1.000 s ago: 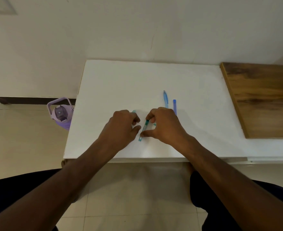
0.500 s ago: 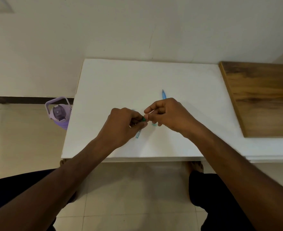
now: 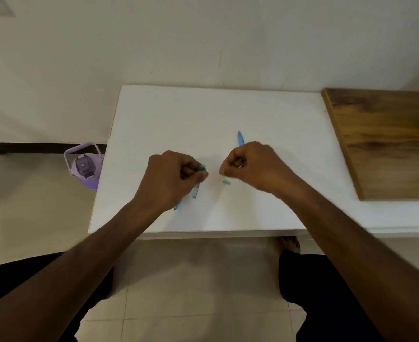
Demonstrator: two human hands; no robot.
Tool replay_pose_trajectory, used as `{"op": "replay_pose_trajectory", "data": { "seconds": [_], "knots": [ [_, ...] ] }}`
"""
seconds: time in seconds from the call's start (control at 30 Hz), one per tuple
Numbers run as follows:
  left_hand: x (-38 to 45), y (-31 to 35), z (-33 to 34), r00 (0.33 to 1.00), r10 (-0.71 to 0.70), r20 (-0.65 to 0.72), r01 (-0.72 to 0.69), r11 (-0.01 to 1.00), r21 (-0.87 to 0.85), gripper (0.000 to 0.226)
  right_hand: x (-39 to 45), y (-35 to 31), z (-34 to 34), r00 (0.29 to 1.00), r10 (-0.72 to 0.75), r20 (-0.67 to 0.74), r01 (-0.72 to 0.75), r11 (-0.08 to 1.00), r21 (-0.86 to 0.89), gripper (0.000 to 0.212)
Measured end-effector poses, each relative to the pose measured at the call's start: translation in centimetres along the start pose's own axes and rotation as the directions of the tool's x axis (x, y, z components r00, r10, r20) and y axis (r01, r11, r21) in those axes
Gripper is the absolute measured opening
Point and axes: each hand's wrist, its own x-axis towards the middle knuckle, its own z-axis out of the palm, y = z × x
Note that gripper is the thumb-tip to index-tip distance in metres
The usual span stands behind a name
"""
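Teal pen (image 3: 196,190) gripped in the left hand (image 3: 172,178), with the right hand (image 3: 250,166) apart from it.
The pen's long axis runs steeply near-to-far: its far end pokes out past the left thumb and its near end hangs below the curled fingers. The right hand is curled tight too (whether it pinches anything, I cannot tell). A small teal piece (image 3: 226,182) lies between the hands, and a blue pen (image 3: 240,139) lies just beyond the right knuckles.
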Motion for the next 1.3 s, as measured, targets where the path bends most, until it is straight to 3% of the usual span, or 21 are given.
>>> {"op": "replay_pose_trajectory", "data": {
  "seconds": [0.1,0.27,0.37,0.43,0.53,0.63,0.73,0.8,0.83,0.87,0.93,0.97,1.0,1.07,1.13,1.3],
  "knots": [
    [0.1,0.2,-0.3,0.999,-0.014,-0.031,0.014,1.000,-0.013,0.023,-0.4,-0.2,2.3,0.987,0.040,0.156,-0.013,0.985,-0.170,0.019],
    [-0.1,0.8,-0.4,0.997,-0.033,-0.071,0.030,0.999,-0.042,0.020,-0.3,-0.2,4.1,0.994,0.074,0.076,-0.054,0.970,-0.236,0.028],
    [-0.2,0.8,-0.4,0.994,-0.074,-0.083,0.064,0.991,-0.119,0.017,-0.3,-0.2,3.7,1.000,0.008,-0.009,-0.010,0.965,-0.260,0.021],
    [0.0,0.9,-0.3,0.989,-0.094,-0.110,0.078,0.987,-0.140,0.017,-0.4,-0.6,3.2,0.994,-0.057,-0.093,0.043,0.988,-0.151,0.013],
    [0.5,1.0,0.0,0.968,-0.169,-0.183,0.129,0.969,-0.210,0.018,-0.7,-1.7,2.6,0.987,-0.065,-0.148,0.089,0.982,0.166,0.018],
    [0.7,1.6,0.5,0.949,-0.226,-0.218,0.147,0.933,-0.328,0.011,-1.5,-2.4,2.8,0.961,-0.164,-0.221,0.202,0.966,0.159,0.029],
    [0.8,2.6,0.9,0.953,-0.277,-0.124,0.180,0.845,-0.503,0.012,-2.0,-2.4,2.7,0.909,-0.211,-0.361,0.268,0.956,0.117,0.028],
    [1.0,3.4,0.9,0.958,-0.283,-0.049,0.187,0.743,-0.643,0.017,-2.0,-2.3,2.0,0.879,-0.208,-0.429,0.286,0.950,0.126,0.021],
    [1.3,3.7,0.9,0.949,-0.316,-0.011,0.202,0.631,-0.749,0.022,-2.1,-2.3,1.6,0.870,-0.208,-0.448,0.293,0.947,0.130,0.019],
    [1.5,3.9,0.8,0.931,-0.359,0.058,0.227,0.449,-0.864,0.034,-2.2,-2.3,1.2,0.861,-0.215,-0.461,0.305,0.944,0.128,0.018],
    [1.6,3.9,0.7,0.913,-0.317,0.255,0.255,-0.043,-0.966,0.069,-2.5,-2.5,0.8,0.842,-0.268,-0.468,0.353,0.930,0.103,0.017],
    [1.6,3.8,0.8,0.927,-0.231,0.295,0.244,-0.223,-0.944,0.083,-2.8,-2.7,0.7,0.832,-0.315,-0.457,0.392,0.916,0.082,0.016],
    [1.6,3.7,0.9,0.944,-0.150,0.293,0.234,-0.322,-0.917,0.093,-3.0,-2.9,0.7,0.820,-0.368,-0.437,0.434,0.899,0.058,0.014],
    [1.3,4.0,1.3,0.966,-0.024,0.258,0.228,-0.395,-0.890,0.102,-3.4,-3.1,0.9,0.797,-0.454,-0.399,0.500,0.866,0.014,0.012],
    [1.0,4.7,1.9,0.971,0.055,0.231,0.233,-0.407,-0.883,0.107,-3.6,-3.1,0.8,0.783,-0.489,-0.384,0.524,0.852,-0.017,0.012],
    [1.1,5.0,2.5,0.979,0.100,0.180,0.206,-0.456,-0.866,0.105,-3.4,-2.7,0.4,0.783,-0.518,-0.344,0.541,0.840,-0.032,0.013]
  ]
}}
